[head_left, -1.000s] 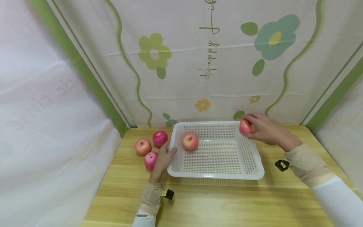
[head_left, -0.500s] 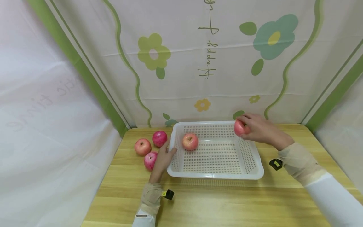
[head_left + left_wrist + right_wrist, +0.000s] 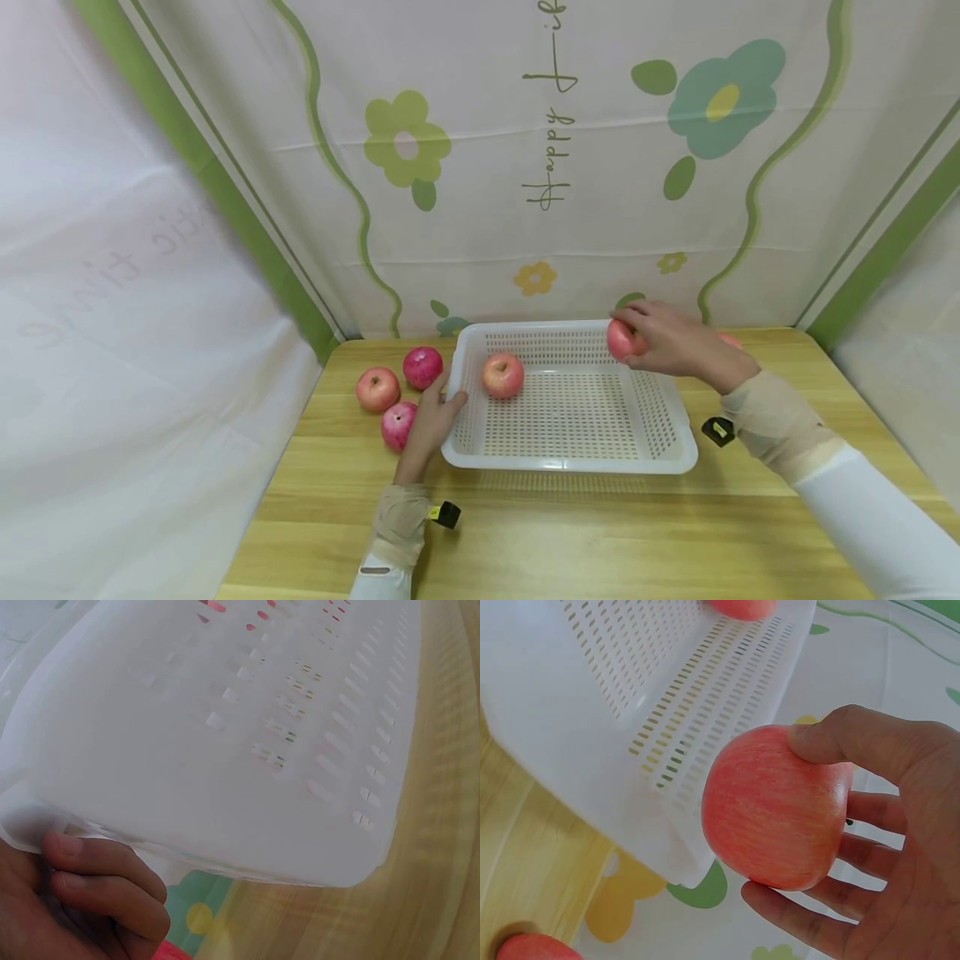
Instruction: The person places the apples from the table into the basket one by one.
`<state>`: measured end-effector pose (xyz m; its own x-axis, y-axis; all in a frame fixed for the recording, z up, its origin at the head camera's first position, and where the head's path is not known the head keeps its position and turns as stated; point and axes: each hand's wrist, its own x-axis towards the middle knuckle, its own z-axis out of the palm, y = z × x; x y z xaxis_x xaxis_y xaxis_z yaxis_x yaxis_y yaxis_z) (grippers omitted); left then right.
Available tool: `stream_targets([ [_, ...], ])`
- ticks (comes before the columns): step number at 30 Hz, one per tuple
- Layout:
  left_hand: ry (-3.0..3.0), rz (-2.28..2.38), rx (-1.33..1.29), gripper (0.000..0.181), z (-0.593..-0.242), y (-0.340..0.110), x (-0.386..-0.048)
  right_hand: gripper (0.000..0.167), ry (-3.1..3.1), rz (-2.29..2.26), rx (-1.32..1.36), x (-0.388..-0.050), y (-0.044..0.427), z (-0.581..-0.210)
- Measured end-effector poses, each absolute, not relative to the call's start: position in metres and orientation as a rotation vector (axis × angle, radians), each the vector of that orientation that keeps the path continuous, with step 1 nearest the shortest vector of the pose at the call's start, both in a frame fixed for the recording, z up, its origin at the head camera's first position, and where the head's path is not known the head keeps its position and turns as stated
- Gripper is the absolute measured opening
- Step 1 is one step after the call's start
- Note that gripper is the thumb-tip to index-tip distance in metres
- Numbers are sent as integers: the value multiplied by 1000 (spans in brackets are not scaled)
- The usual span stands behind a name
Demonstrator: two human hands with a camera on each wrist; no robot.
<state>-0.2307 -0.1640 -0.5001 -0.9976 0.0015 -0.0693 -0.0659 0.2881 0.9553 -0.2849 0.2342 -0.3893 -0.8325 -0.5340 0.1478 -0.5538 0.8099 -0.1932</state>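
Observation:
A white perforated basket stands on the wooden table, with one red-yellow apple inside at its left end. My left hand grips the basket's left rim; in the left wrist view its curled fingers lie under that rim. Above the basket's back right corner, my right hand holds a red apple. The right wrist view shows this apple between the thumb and the spread fingers.
Left of the basket lie a light red apple and two darker pink ones, one partly behind my left hand. Another apple shows behind my right wrist. A flowered white cloth hangs behind the table.
My right hand has moved left with its apple, from the basket's right edge to over the back right corner. An apple behind the right wrist has come into view. The left hand stays still.

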Motion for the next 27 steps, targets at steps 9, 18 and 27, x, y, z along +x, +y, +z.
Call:
stream_targets([
  [9,2476,1832,-71,67,-501,-164,-232,71,-2944,353,871,-286,224,-387],
  [18,2474,1825,-80,67,-501,-164,-232,71,-2939,356,898,-291,215,-391],
  [27,2477,1831,-71,67,-500,-164,-231,70,-2920,394,942,-292,207,-395],
])
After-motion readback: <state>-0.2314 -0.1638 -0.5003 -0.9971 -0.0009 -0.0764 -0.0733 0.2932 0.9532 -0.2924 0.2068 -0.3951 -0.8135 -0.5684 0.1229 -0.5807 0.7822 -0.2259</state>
